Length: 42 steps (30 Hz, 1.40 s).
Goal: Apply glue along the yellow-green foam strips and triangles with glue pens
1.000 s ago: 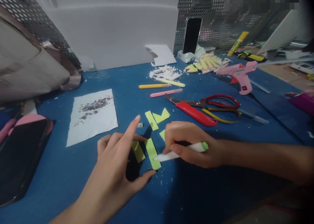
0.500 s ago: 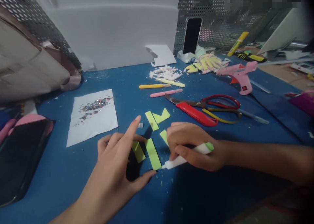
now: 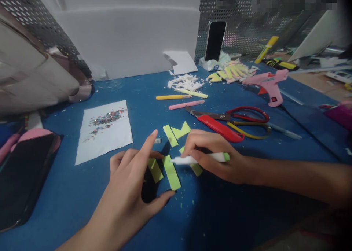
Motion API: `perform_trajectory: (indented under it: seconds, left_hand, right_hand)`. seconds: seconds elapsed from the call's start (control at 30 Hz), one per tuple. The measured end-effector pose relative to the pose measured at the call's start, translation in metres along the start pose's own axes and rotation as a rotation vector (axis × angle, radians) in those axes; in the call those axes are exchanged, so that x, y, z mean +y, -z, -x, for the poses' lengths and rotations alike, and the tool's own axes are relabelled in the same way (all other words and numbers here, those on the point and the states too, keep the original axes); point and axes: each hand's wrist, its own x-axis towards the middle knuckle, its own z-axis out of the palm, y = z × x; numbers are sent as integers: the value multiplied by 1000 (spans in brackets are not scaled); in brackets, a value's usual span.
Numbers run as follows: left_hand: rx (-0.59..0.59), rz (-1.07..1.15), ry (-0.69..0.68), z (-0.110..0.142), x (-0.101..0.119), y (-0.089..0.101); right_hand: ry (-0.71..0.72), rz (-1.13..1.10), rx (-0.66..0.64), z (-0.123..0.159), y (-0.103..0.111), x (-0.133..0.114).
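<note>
My right hand (image 3: 210,152) grips a white marker (image 3: 202,158) with a light green end. Its tip is at the upper right edge of a light green strip (image 3: 172,173). My left hand (image 3: 132,181) steadies this strip, thumb at the lower end and a fingertip at the upper end, while the index finger points up. Another green piece (image 3: 155,170) lies under my left palm, partly hidden. Beyond lie a narrow green strip (image 3: 170,135) and a notched green piece (image 3: 181,131). One more strip (image 3: 196,169) is partly covered by my right hand.
Scissors (image 3: 225,116) and a red cutter (image 3: 217,128) lie behind my right hand, a pink glue gun (image 3: 269,84) farther right. Paper with glitter bits (image 3: 104,148) and a dark phone (image 3: 26,177) are at left. Yellow (image 3: 173,97) and pink (image 3: 187,104) pens lie behind.
My right hand has moved the marker tip from the strip's lower right corner up to its upper end. My left hand and the strip have stayed in place.
</note>
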Motion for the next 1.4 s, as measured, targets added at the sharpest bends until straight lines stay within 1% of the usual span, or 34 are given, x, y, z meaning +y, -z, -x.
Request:
perform_trajectory:
  seconds: [0.07, 0.13, 0.23, 0.57, 0.7, 0.87, 1.0, 1.4]
  left_hand:
    - [-7, -2, 2, 0, 0, 1]
    - [-10, -3, 7, 0, 0, 1]
    - [-3, -5, 7, 0, -1, 0]
    - [11, -12, -10, 1, -2, -1]
    - [6, -26, -3, 0, -1, 0]
    - [16, -23, -25, -1, -1, -1]
    - [10, -18, -9, 0, -1, -1]
    - [6, -4, -11, -1, -2, -1]
  right_hand:
    - [-6, 76, 23, 0, 0, 0]
    - [-4, 100, -1, -1, 0, -1]
    - [-32, 66, -40, -2, 1, -3]
    - [-46, 64, -9, -1, 1, -1]
    - [-47, 51, -16, 0, 1, -1]
    - [-49, 54, -14, -2, 0, -1]
    - [-38, 67, 12, -1, 1, -1]
    - [-55, 73, -2, -1, 2, -3]
